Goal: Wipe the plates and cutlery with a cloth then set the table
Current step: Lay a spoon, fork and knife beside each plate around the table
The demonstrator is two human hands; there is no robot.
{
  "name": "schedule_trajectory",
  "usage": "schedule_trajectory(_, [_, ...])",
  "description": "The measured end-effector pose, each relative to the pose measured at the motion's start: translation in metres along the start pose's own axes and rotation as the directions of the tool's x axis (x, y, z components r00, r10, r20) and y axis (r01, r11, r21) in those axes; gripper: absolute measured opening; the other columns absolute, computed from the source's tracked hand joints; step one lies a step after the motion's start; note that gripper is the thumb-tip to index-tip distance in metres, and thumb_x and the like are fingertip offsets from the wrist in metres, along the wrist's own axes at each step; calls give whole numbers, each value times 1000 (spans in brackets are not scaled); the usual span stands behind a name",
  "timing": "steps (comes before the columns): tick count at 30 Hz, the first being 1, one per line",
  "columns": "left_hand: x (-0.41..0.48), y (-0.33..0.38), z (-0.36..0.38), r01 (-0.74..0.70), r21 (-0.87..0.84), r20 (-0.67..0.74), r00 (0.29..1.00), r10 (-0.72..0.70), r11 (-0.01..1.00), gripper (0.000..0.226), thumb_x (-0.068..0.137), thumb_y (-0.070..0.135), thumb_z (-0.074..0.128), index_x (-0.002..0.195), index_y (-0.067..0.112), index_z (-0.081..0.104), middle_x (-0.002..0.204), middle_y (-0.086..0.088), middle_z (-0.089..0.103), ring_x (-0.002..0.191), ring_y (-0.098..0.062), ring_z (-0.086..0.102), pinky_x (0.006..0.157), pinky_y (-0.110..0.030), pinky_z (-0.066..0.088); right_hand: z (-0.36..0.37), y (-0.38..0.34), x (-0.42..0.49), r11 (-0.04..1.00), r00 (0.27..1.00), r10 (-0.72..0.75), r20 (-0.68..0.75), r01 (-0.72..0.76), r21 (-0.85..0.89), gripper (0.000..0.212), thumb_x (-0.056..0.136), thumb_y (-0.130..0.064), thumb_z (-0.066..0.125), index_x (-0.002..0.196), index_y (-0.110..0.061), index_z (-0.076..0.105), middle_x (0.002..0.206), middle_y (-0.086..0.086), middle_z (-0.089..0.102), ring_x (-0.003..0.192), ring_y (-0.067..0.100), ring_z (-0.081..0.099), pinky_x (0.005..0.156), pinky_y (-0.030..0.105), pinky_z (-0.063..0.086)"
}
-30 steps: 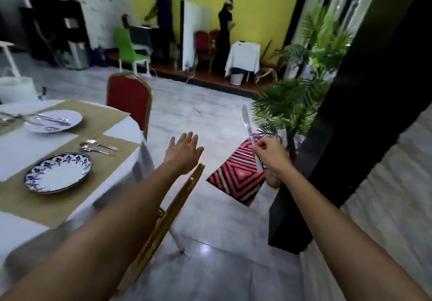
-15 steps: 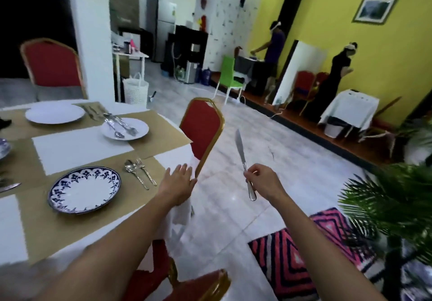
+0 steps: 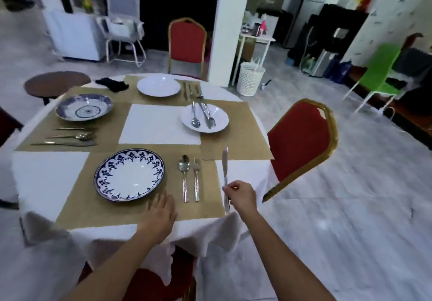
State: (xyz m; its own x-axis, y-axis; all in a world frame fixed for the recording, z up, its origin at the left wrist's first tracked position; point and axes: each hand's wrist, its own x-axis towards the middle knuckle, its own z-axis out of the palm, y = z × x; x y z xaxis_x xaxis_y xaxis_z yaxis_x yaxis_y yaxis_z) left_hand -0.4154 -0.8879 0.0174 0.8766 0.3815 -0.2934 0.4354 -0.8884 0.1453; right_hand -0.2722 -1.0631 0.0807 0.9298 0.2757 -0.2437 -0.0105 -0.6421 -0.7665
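While the right hand (image 3: pixel 242 196) is gripping the knife (image 3: pixel 225 169) by its handle, fingers (image 3: pixel 233 187) curled round it, the blade is pointing away, just right of the fork (image 3: pixel 196 179) and spoon (image 3: pixel 184 176). Left hand (image 3: pixel 161 214) is lying flat, fingers released, on the table's (image 3: pixel 46 179) placemat (image 3: pixel 93 207) beside the blue-rimmed plate (image 3: pixel 129 174).

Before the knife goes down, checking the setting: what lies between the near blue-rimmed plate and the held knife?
A spoon and a fork, side by side on the placemat, head view.

Left hand (image 3: pixel 161 215) lies palm-down, fingers (image 3: pixel 160 201) straight; right hand (image 3: pixel 241 196) pinches a knife (image 3: pixel 225 167) by its handle.
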Motion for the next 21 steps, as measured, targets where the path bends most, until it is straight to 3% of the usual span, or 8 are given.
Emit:
schedule_trajectory(2, [8,-5,14,81,-9,23,996,-81,997,65,100,49,12,153,13,0,161,-8,-1,148,-24,1,118,-42,5,18,5,23,1000,998,8,63,-10,22,10,82,-25,71,76,-22,66,81,0,72,82,23,68,82,34,53])
schedule_trajectory(5, [10,-1,24,133,5,25,991,-133,991,91,79,61,-13,153,11,5,160,-10,6,148,-25,9,116,-45,14,37,12,48,999,994,23,106,-25,20,9,81,-23,73,87,-18,68,91,2,73,88,20,67,75,23,44])
schedule_trajectory(8, [11,-6,32,164,41,32,986,-166,986,86,95,57,-4,140,1,45,144,-19,45,128,-34,49,95,-52,45,54,18,61,1000,990,31,139,-30,-5,15,82,-22,72,95,-15,69,95,2,73,93,20,64,71,23,39])
schedule_trajectory(10, [13,-6,37,163,54,28,986,-165,985,78,99,50,3,129,2,57,132,-19,57,116,-34,60,83,-51,52,63,21,65,999,990,42,134,-41,-8,16,83,-24,71,96,-15,68,96,1,72,94,20,63,70,24,36])
schedule_trajectory(18, [12,-4,42,172,72,7,985,-173,982,76,98,50,5,135,2,51,138,-19,51,124,-35,53,90,-54,49,71,20,70,998,995,4,97,2,-61,12,86,-24,69,91,-14,65,90,0,71,89,20,62,67,23,33])
schedule_trajectory(21, [12,-1,38,171,43,-11,985,-171,984,81,92,57,1,149,6,27,155,-16,26,141,-33,30,108,-54,32,74,20,69,994,996,-23,87,32,-103,10,86,-22,67,88,-13,64,88,3,70,87,24,63,66,23,32])
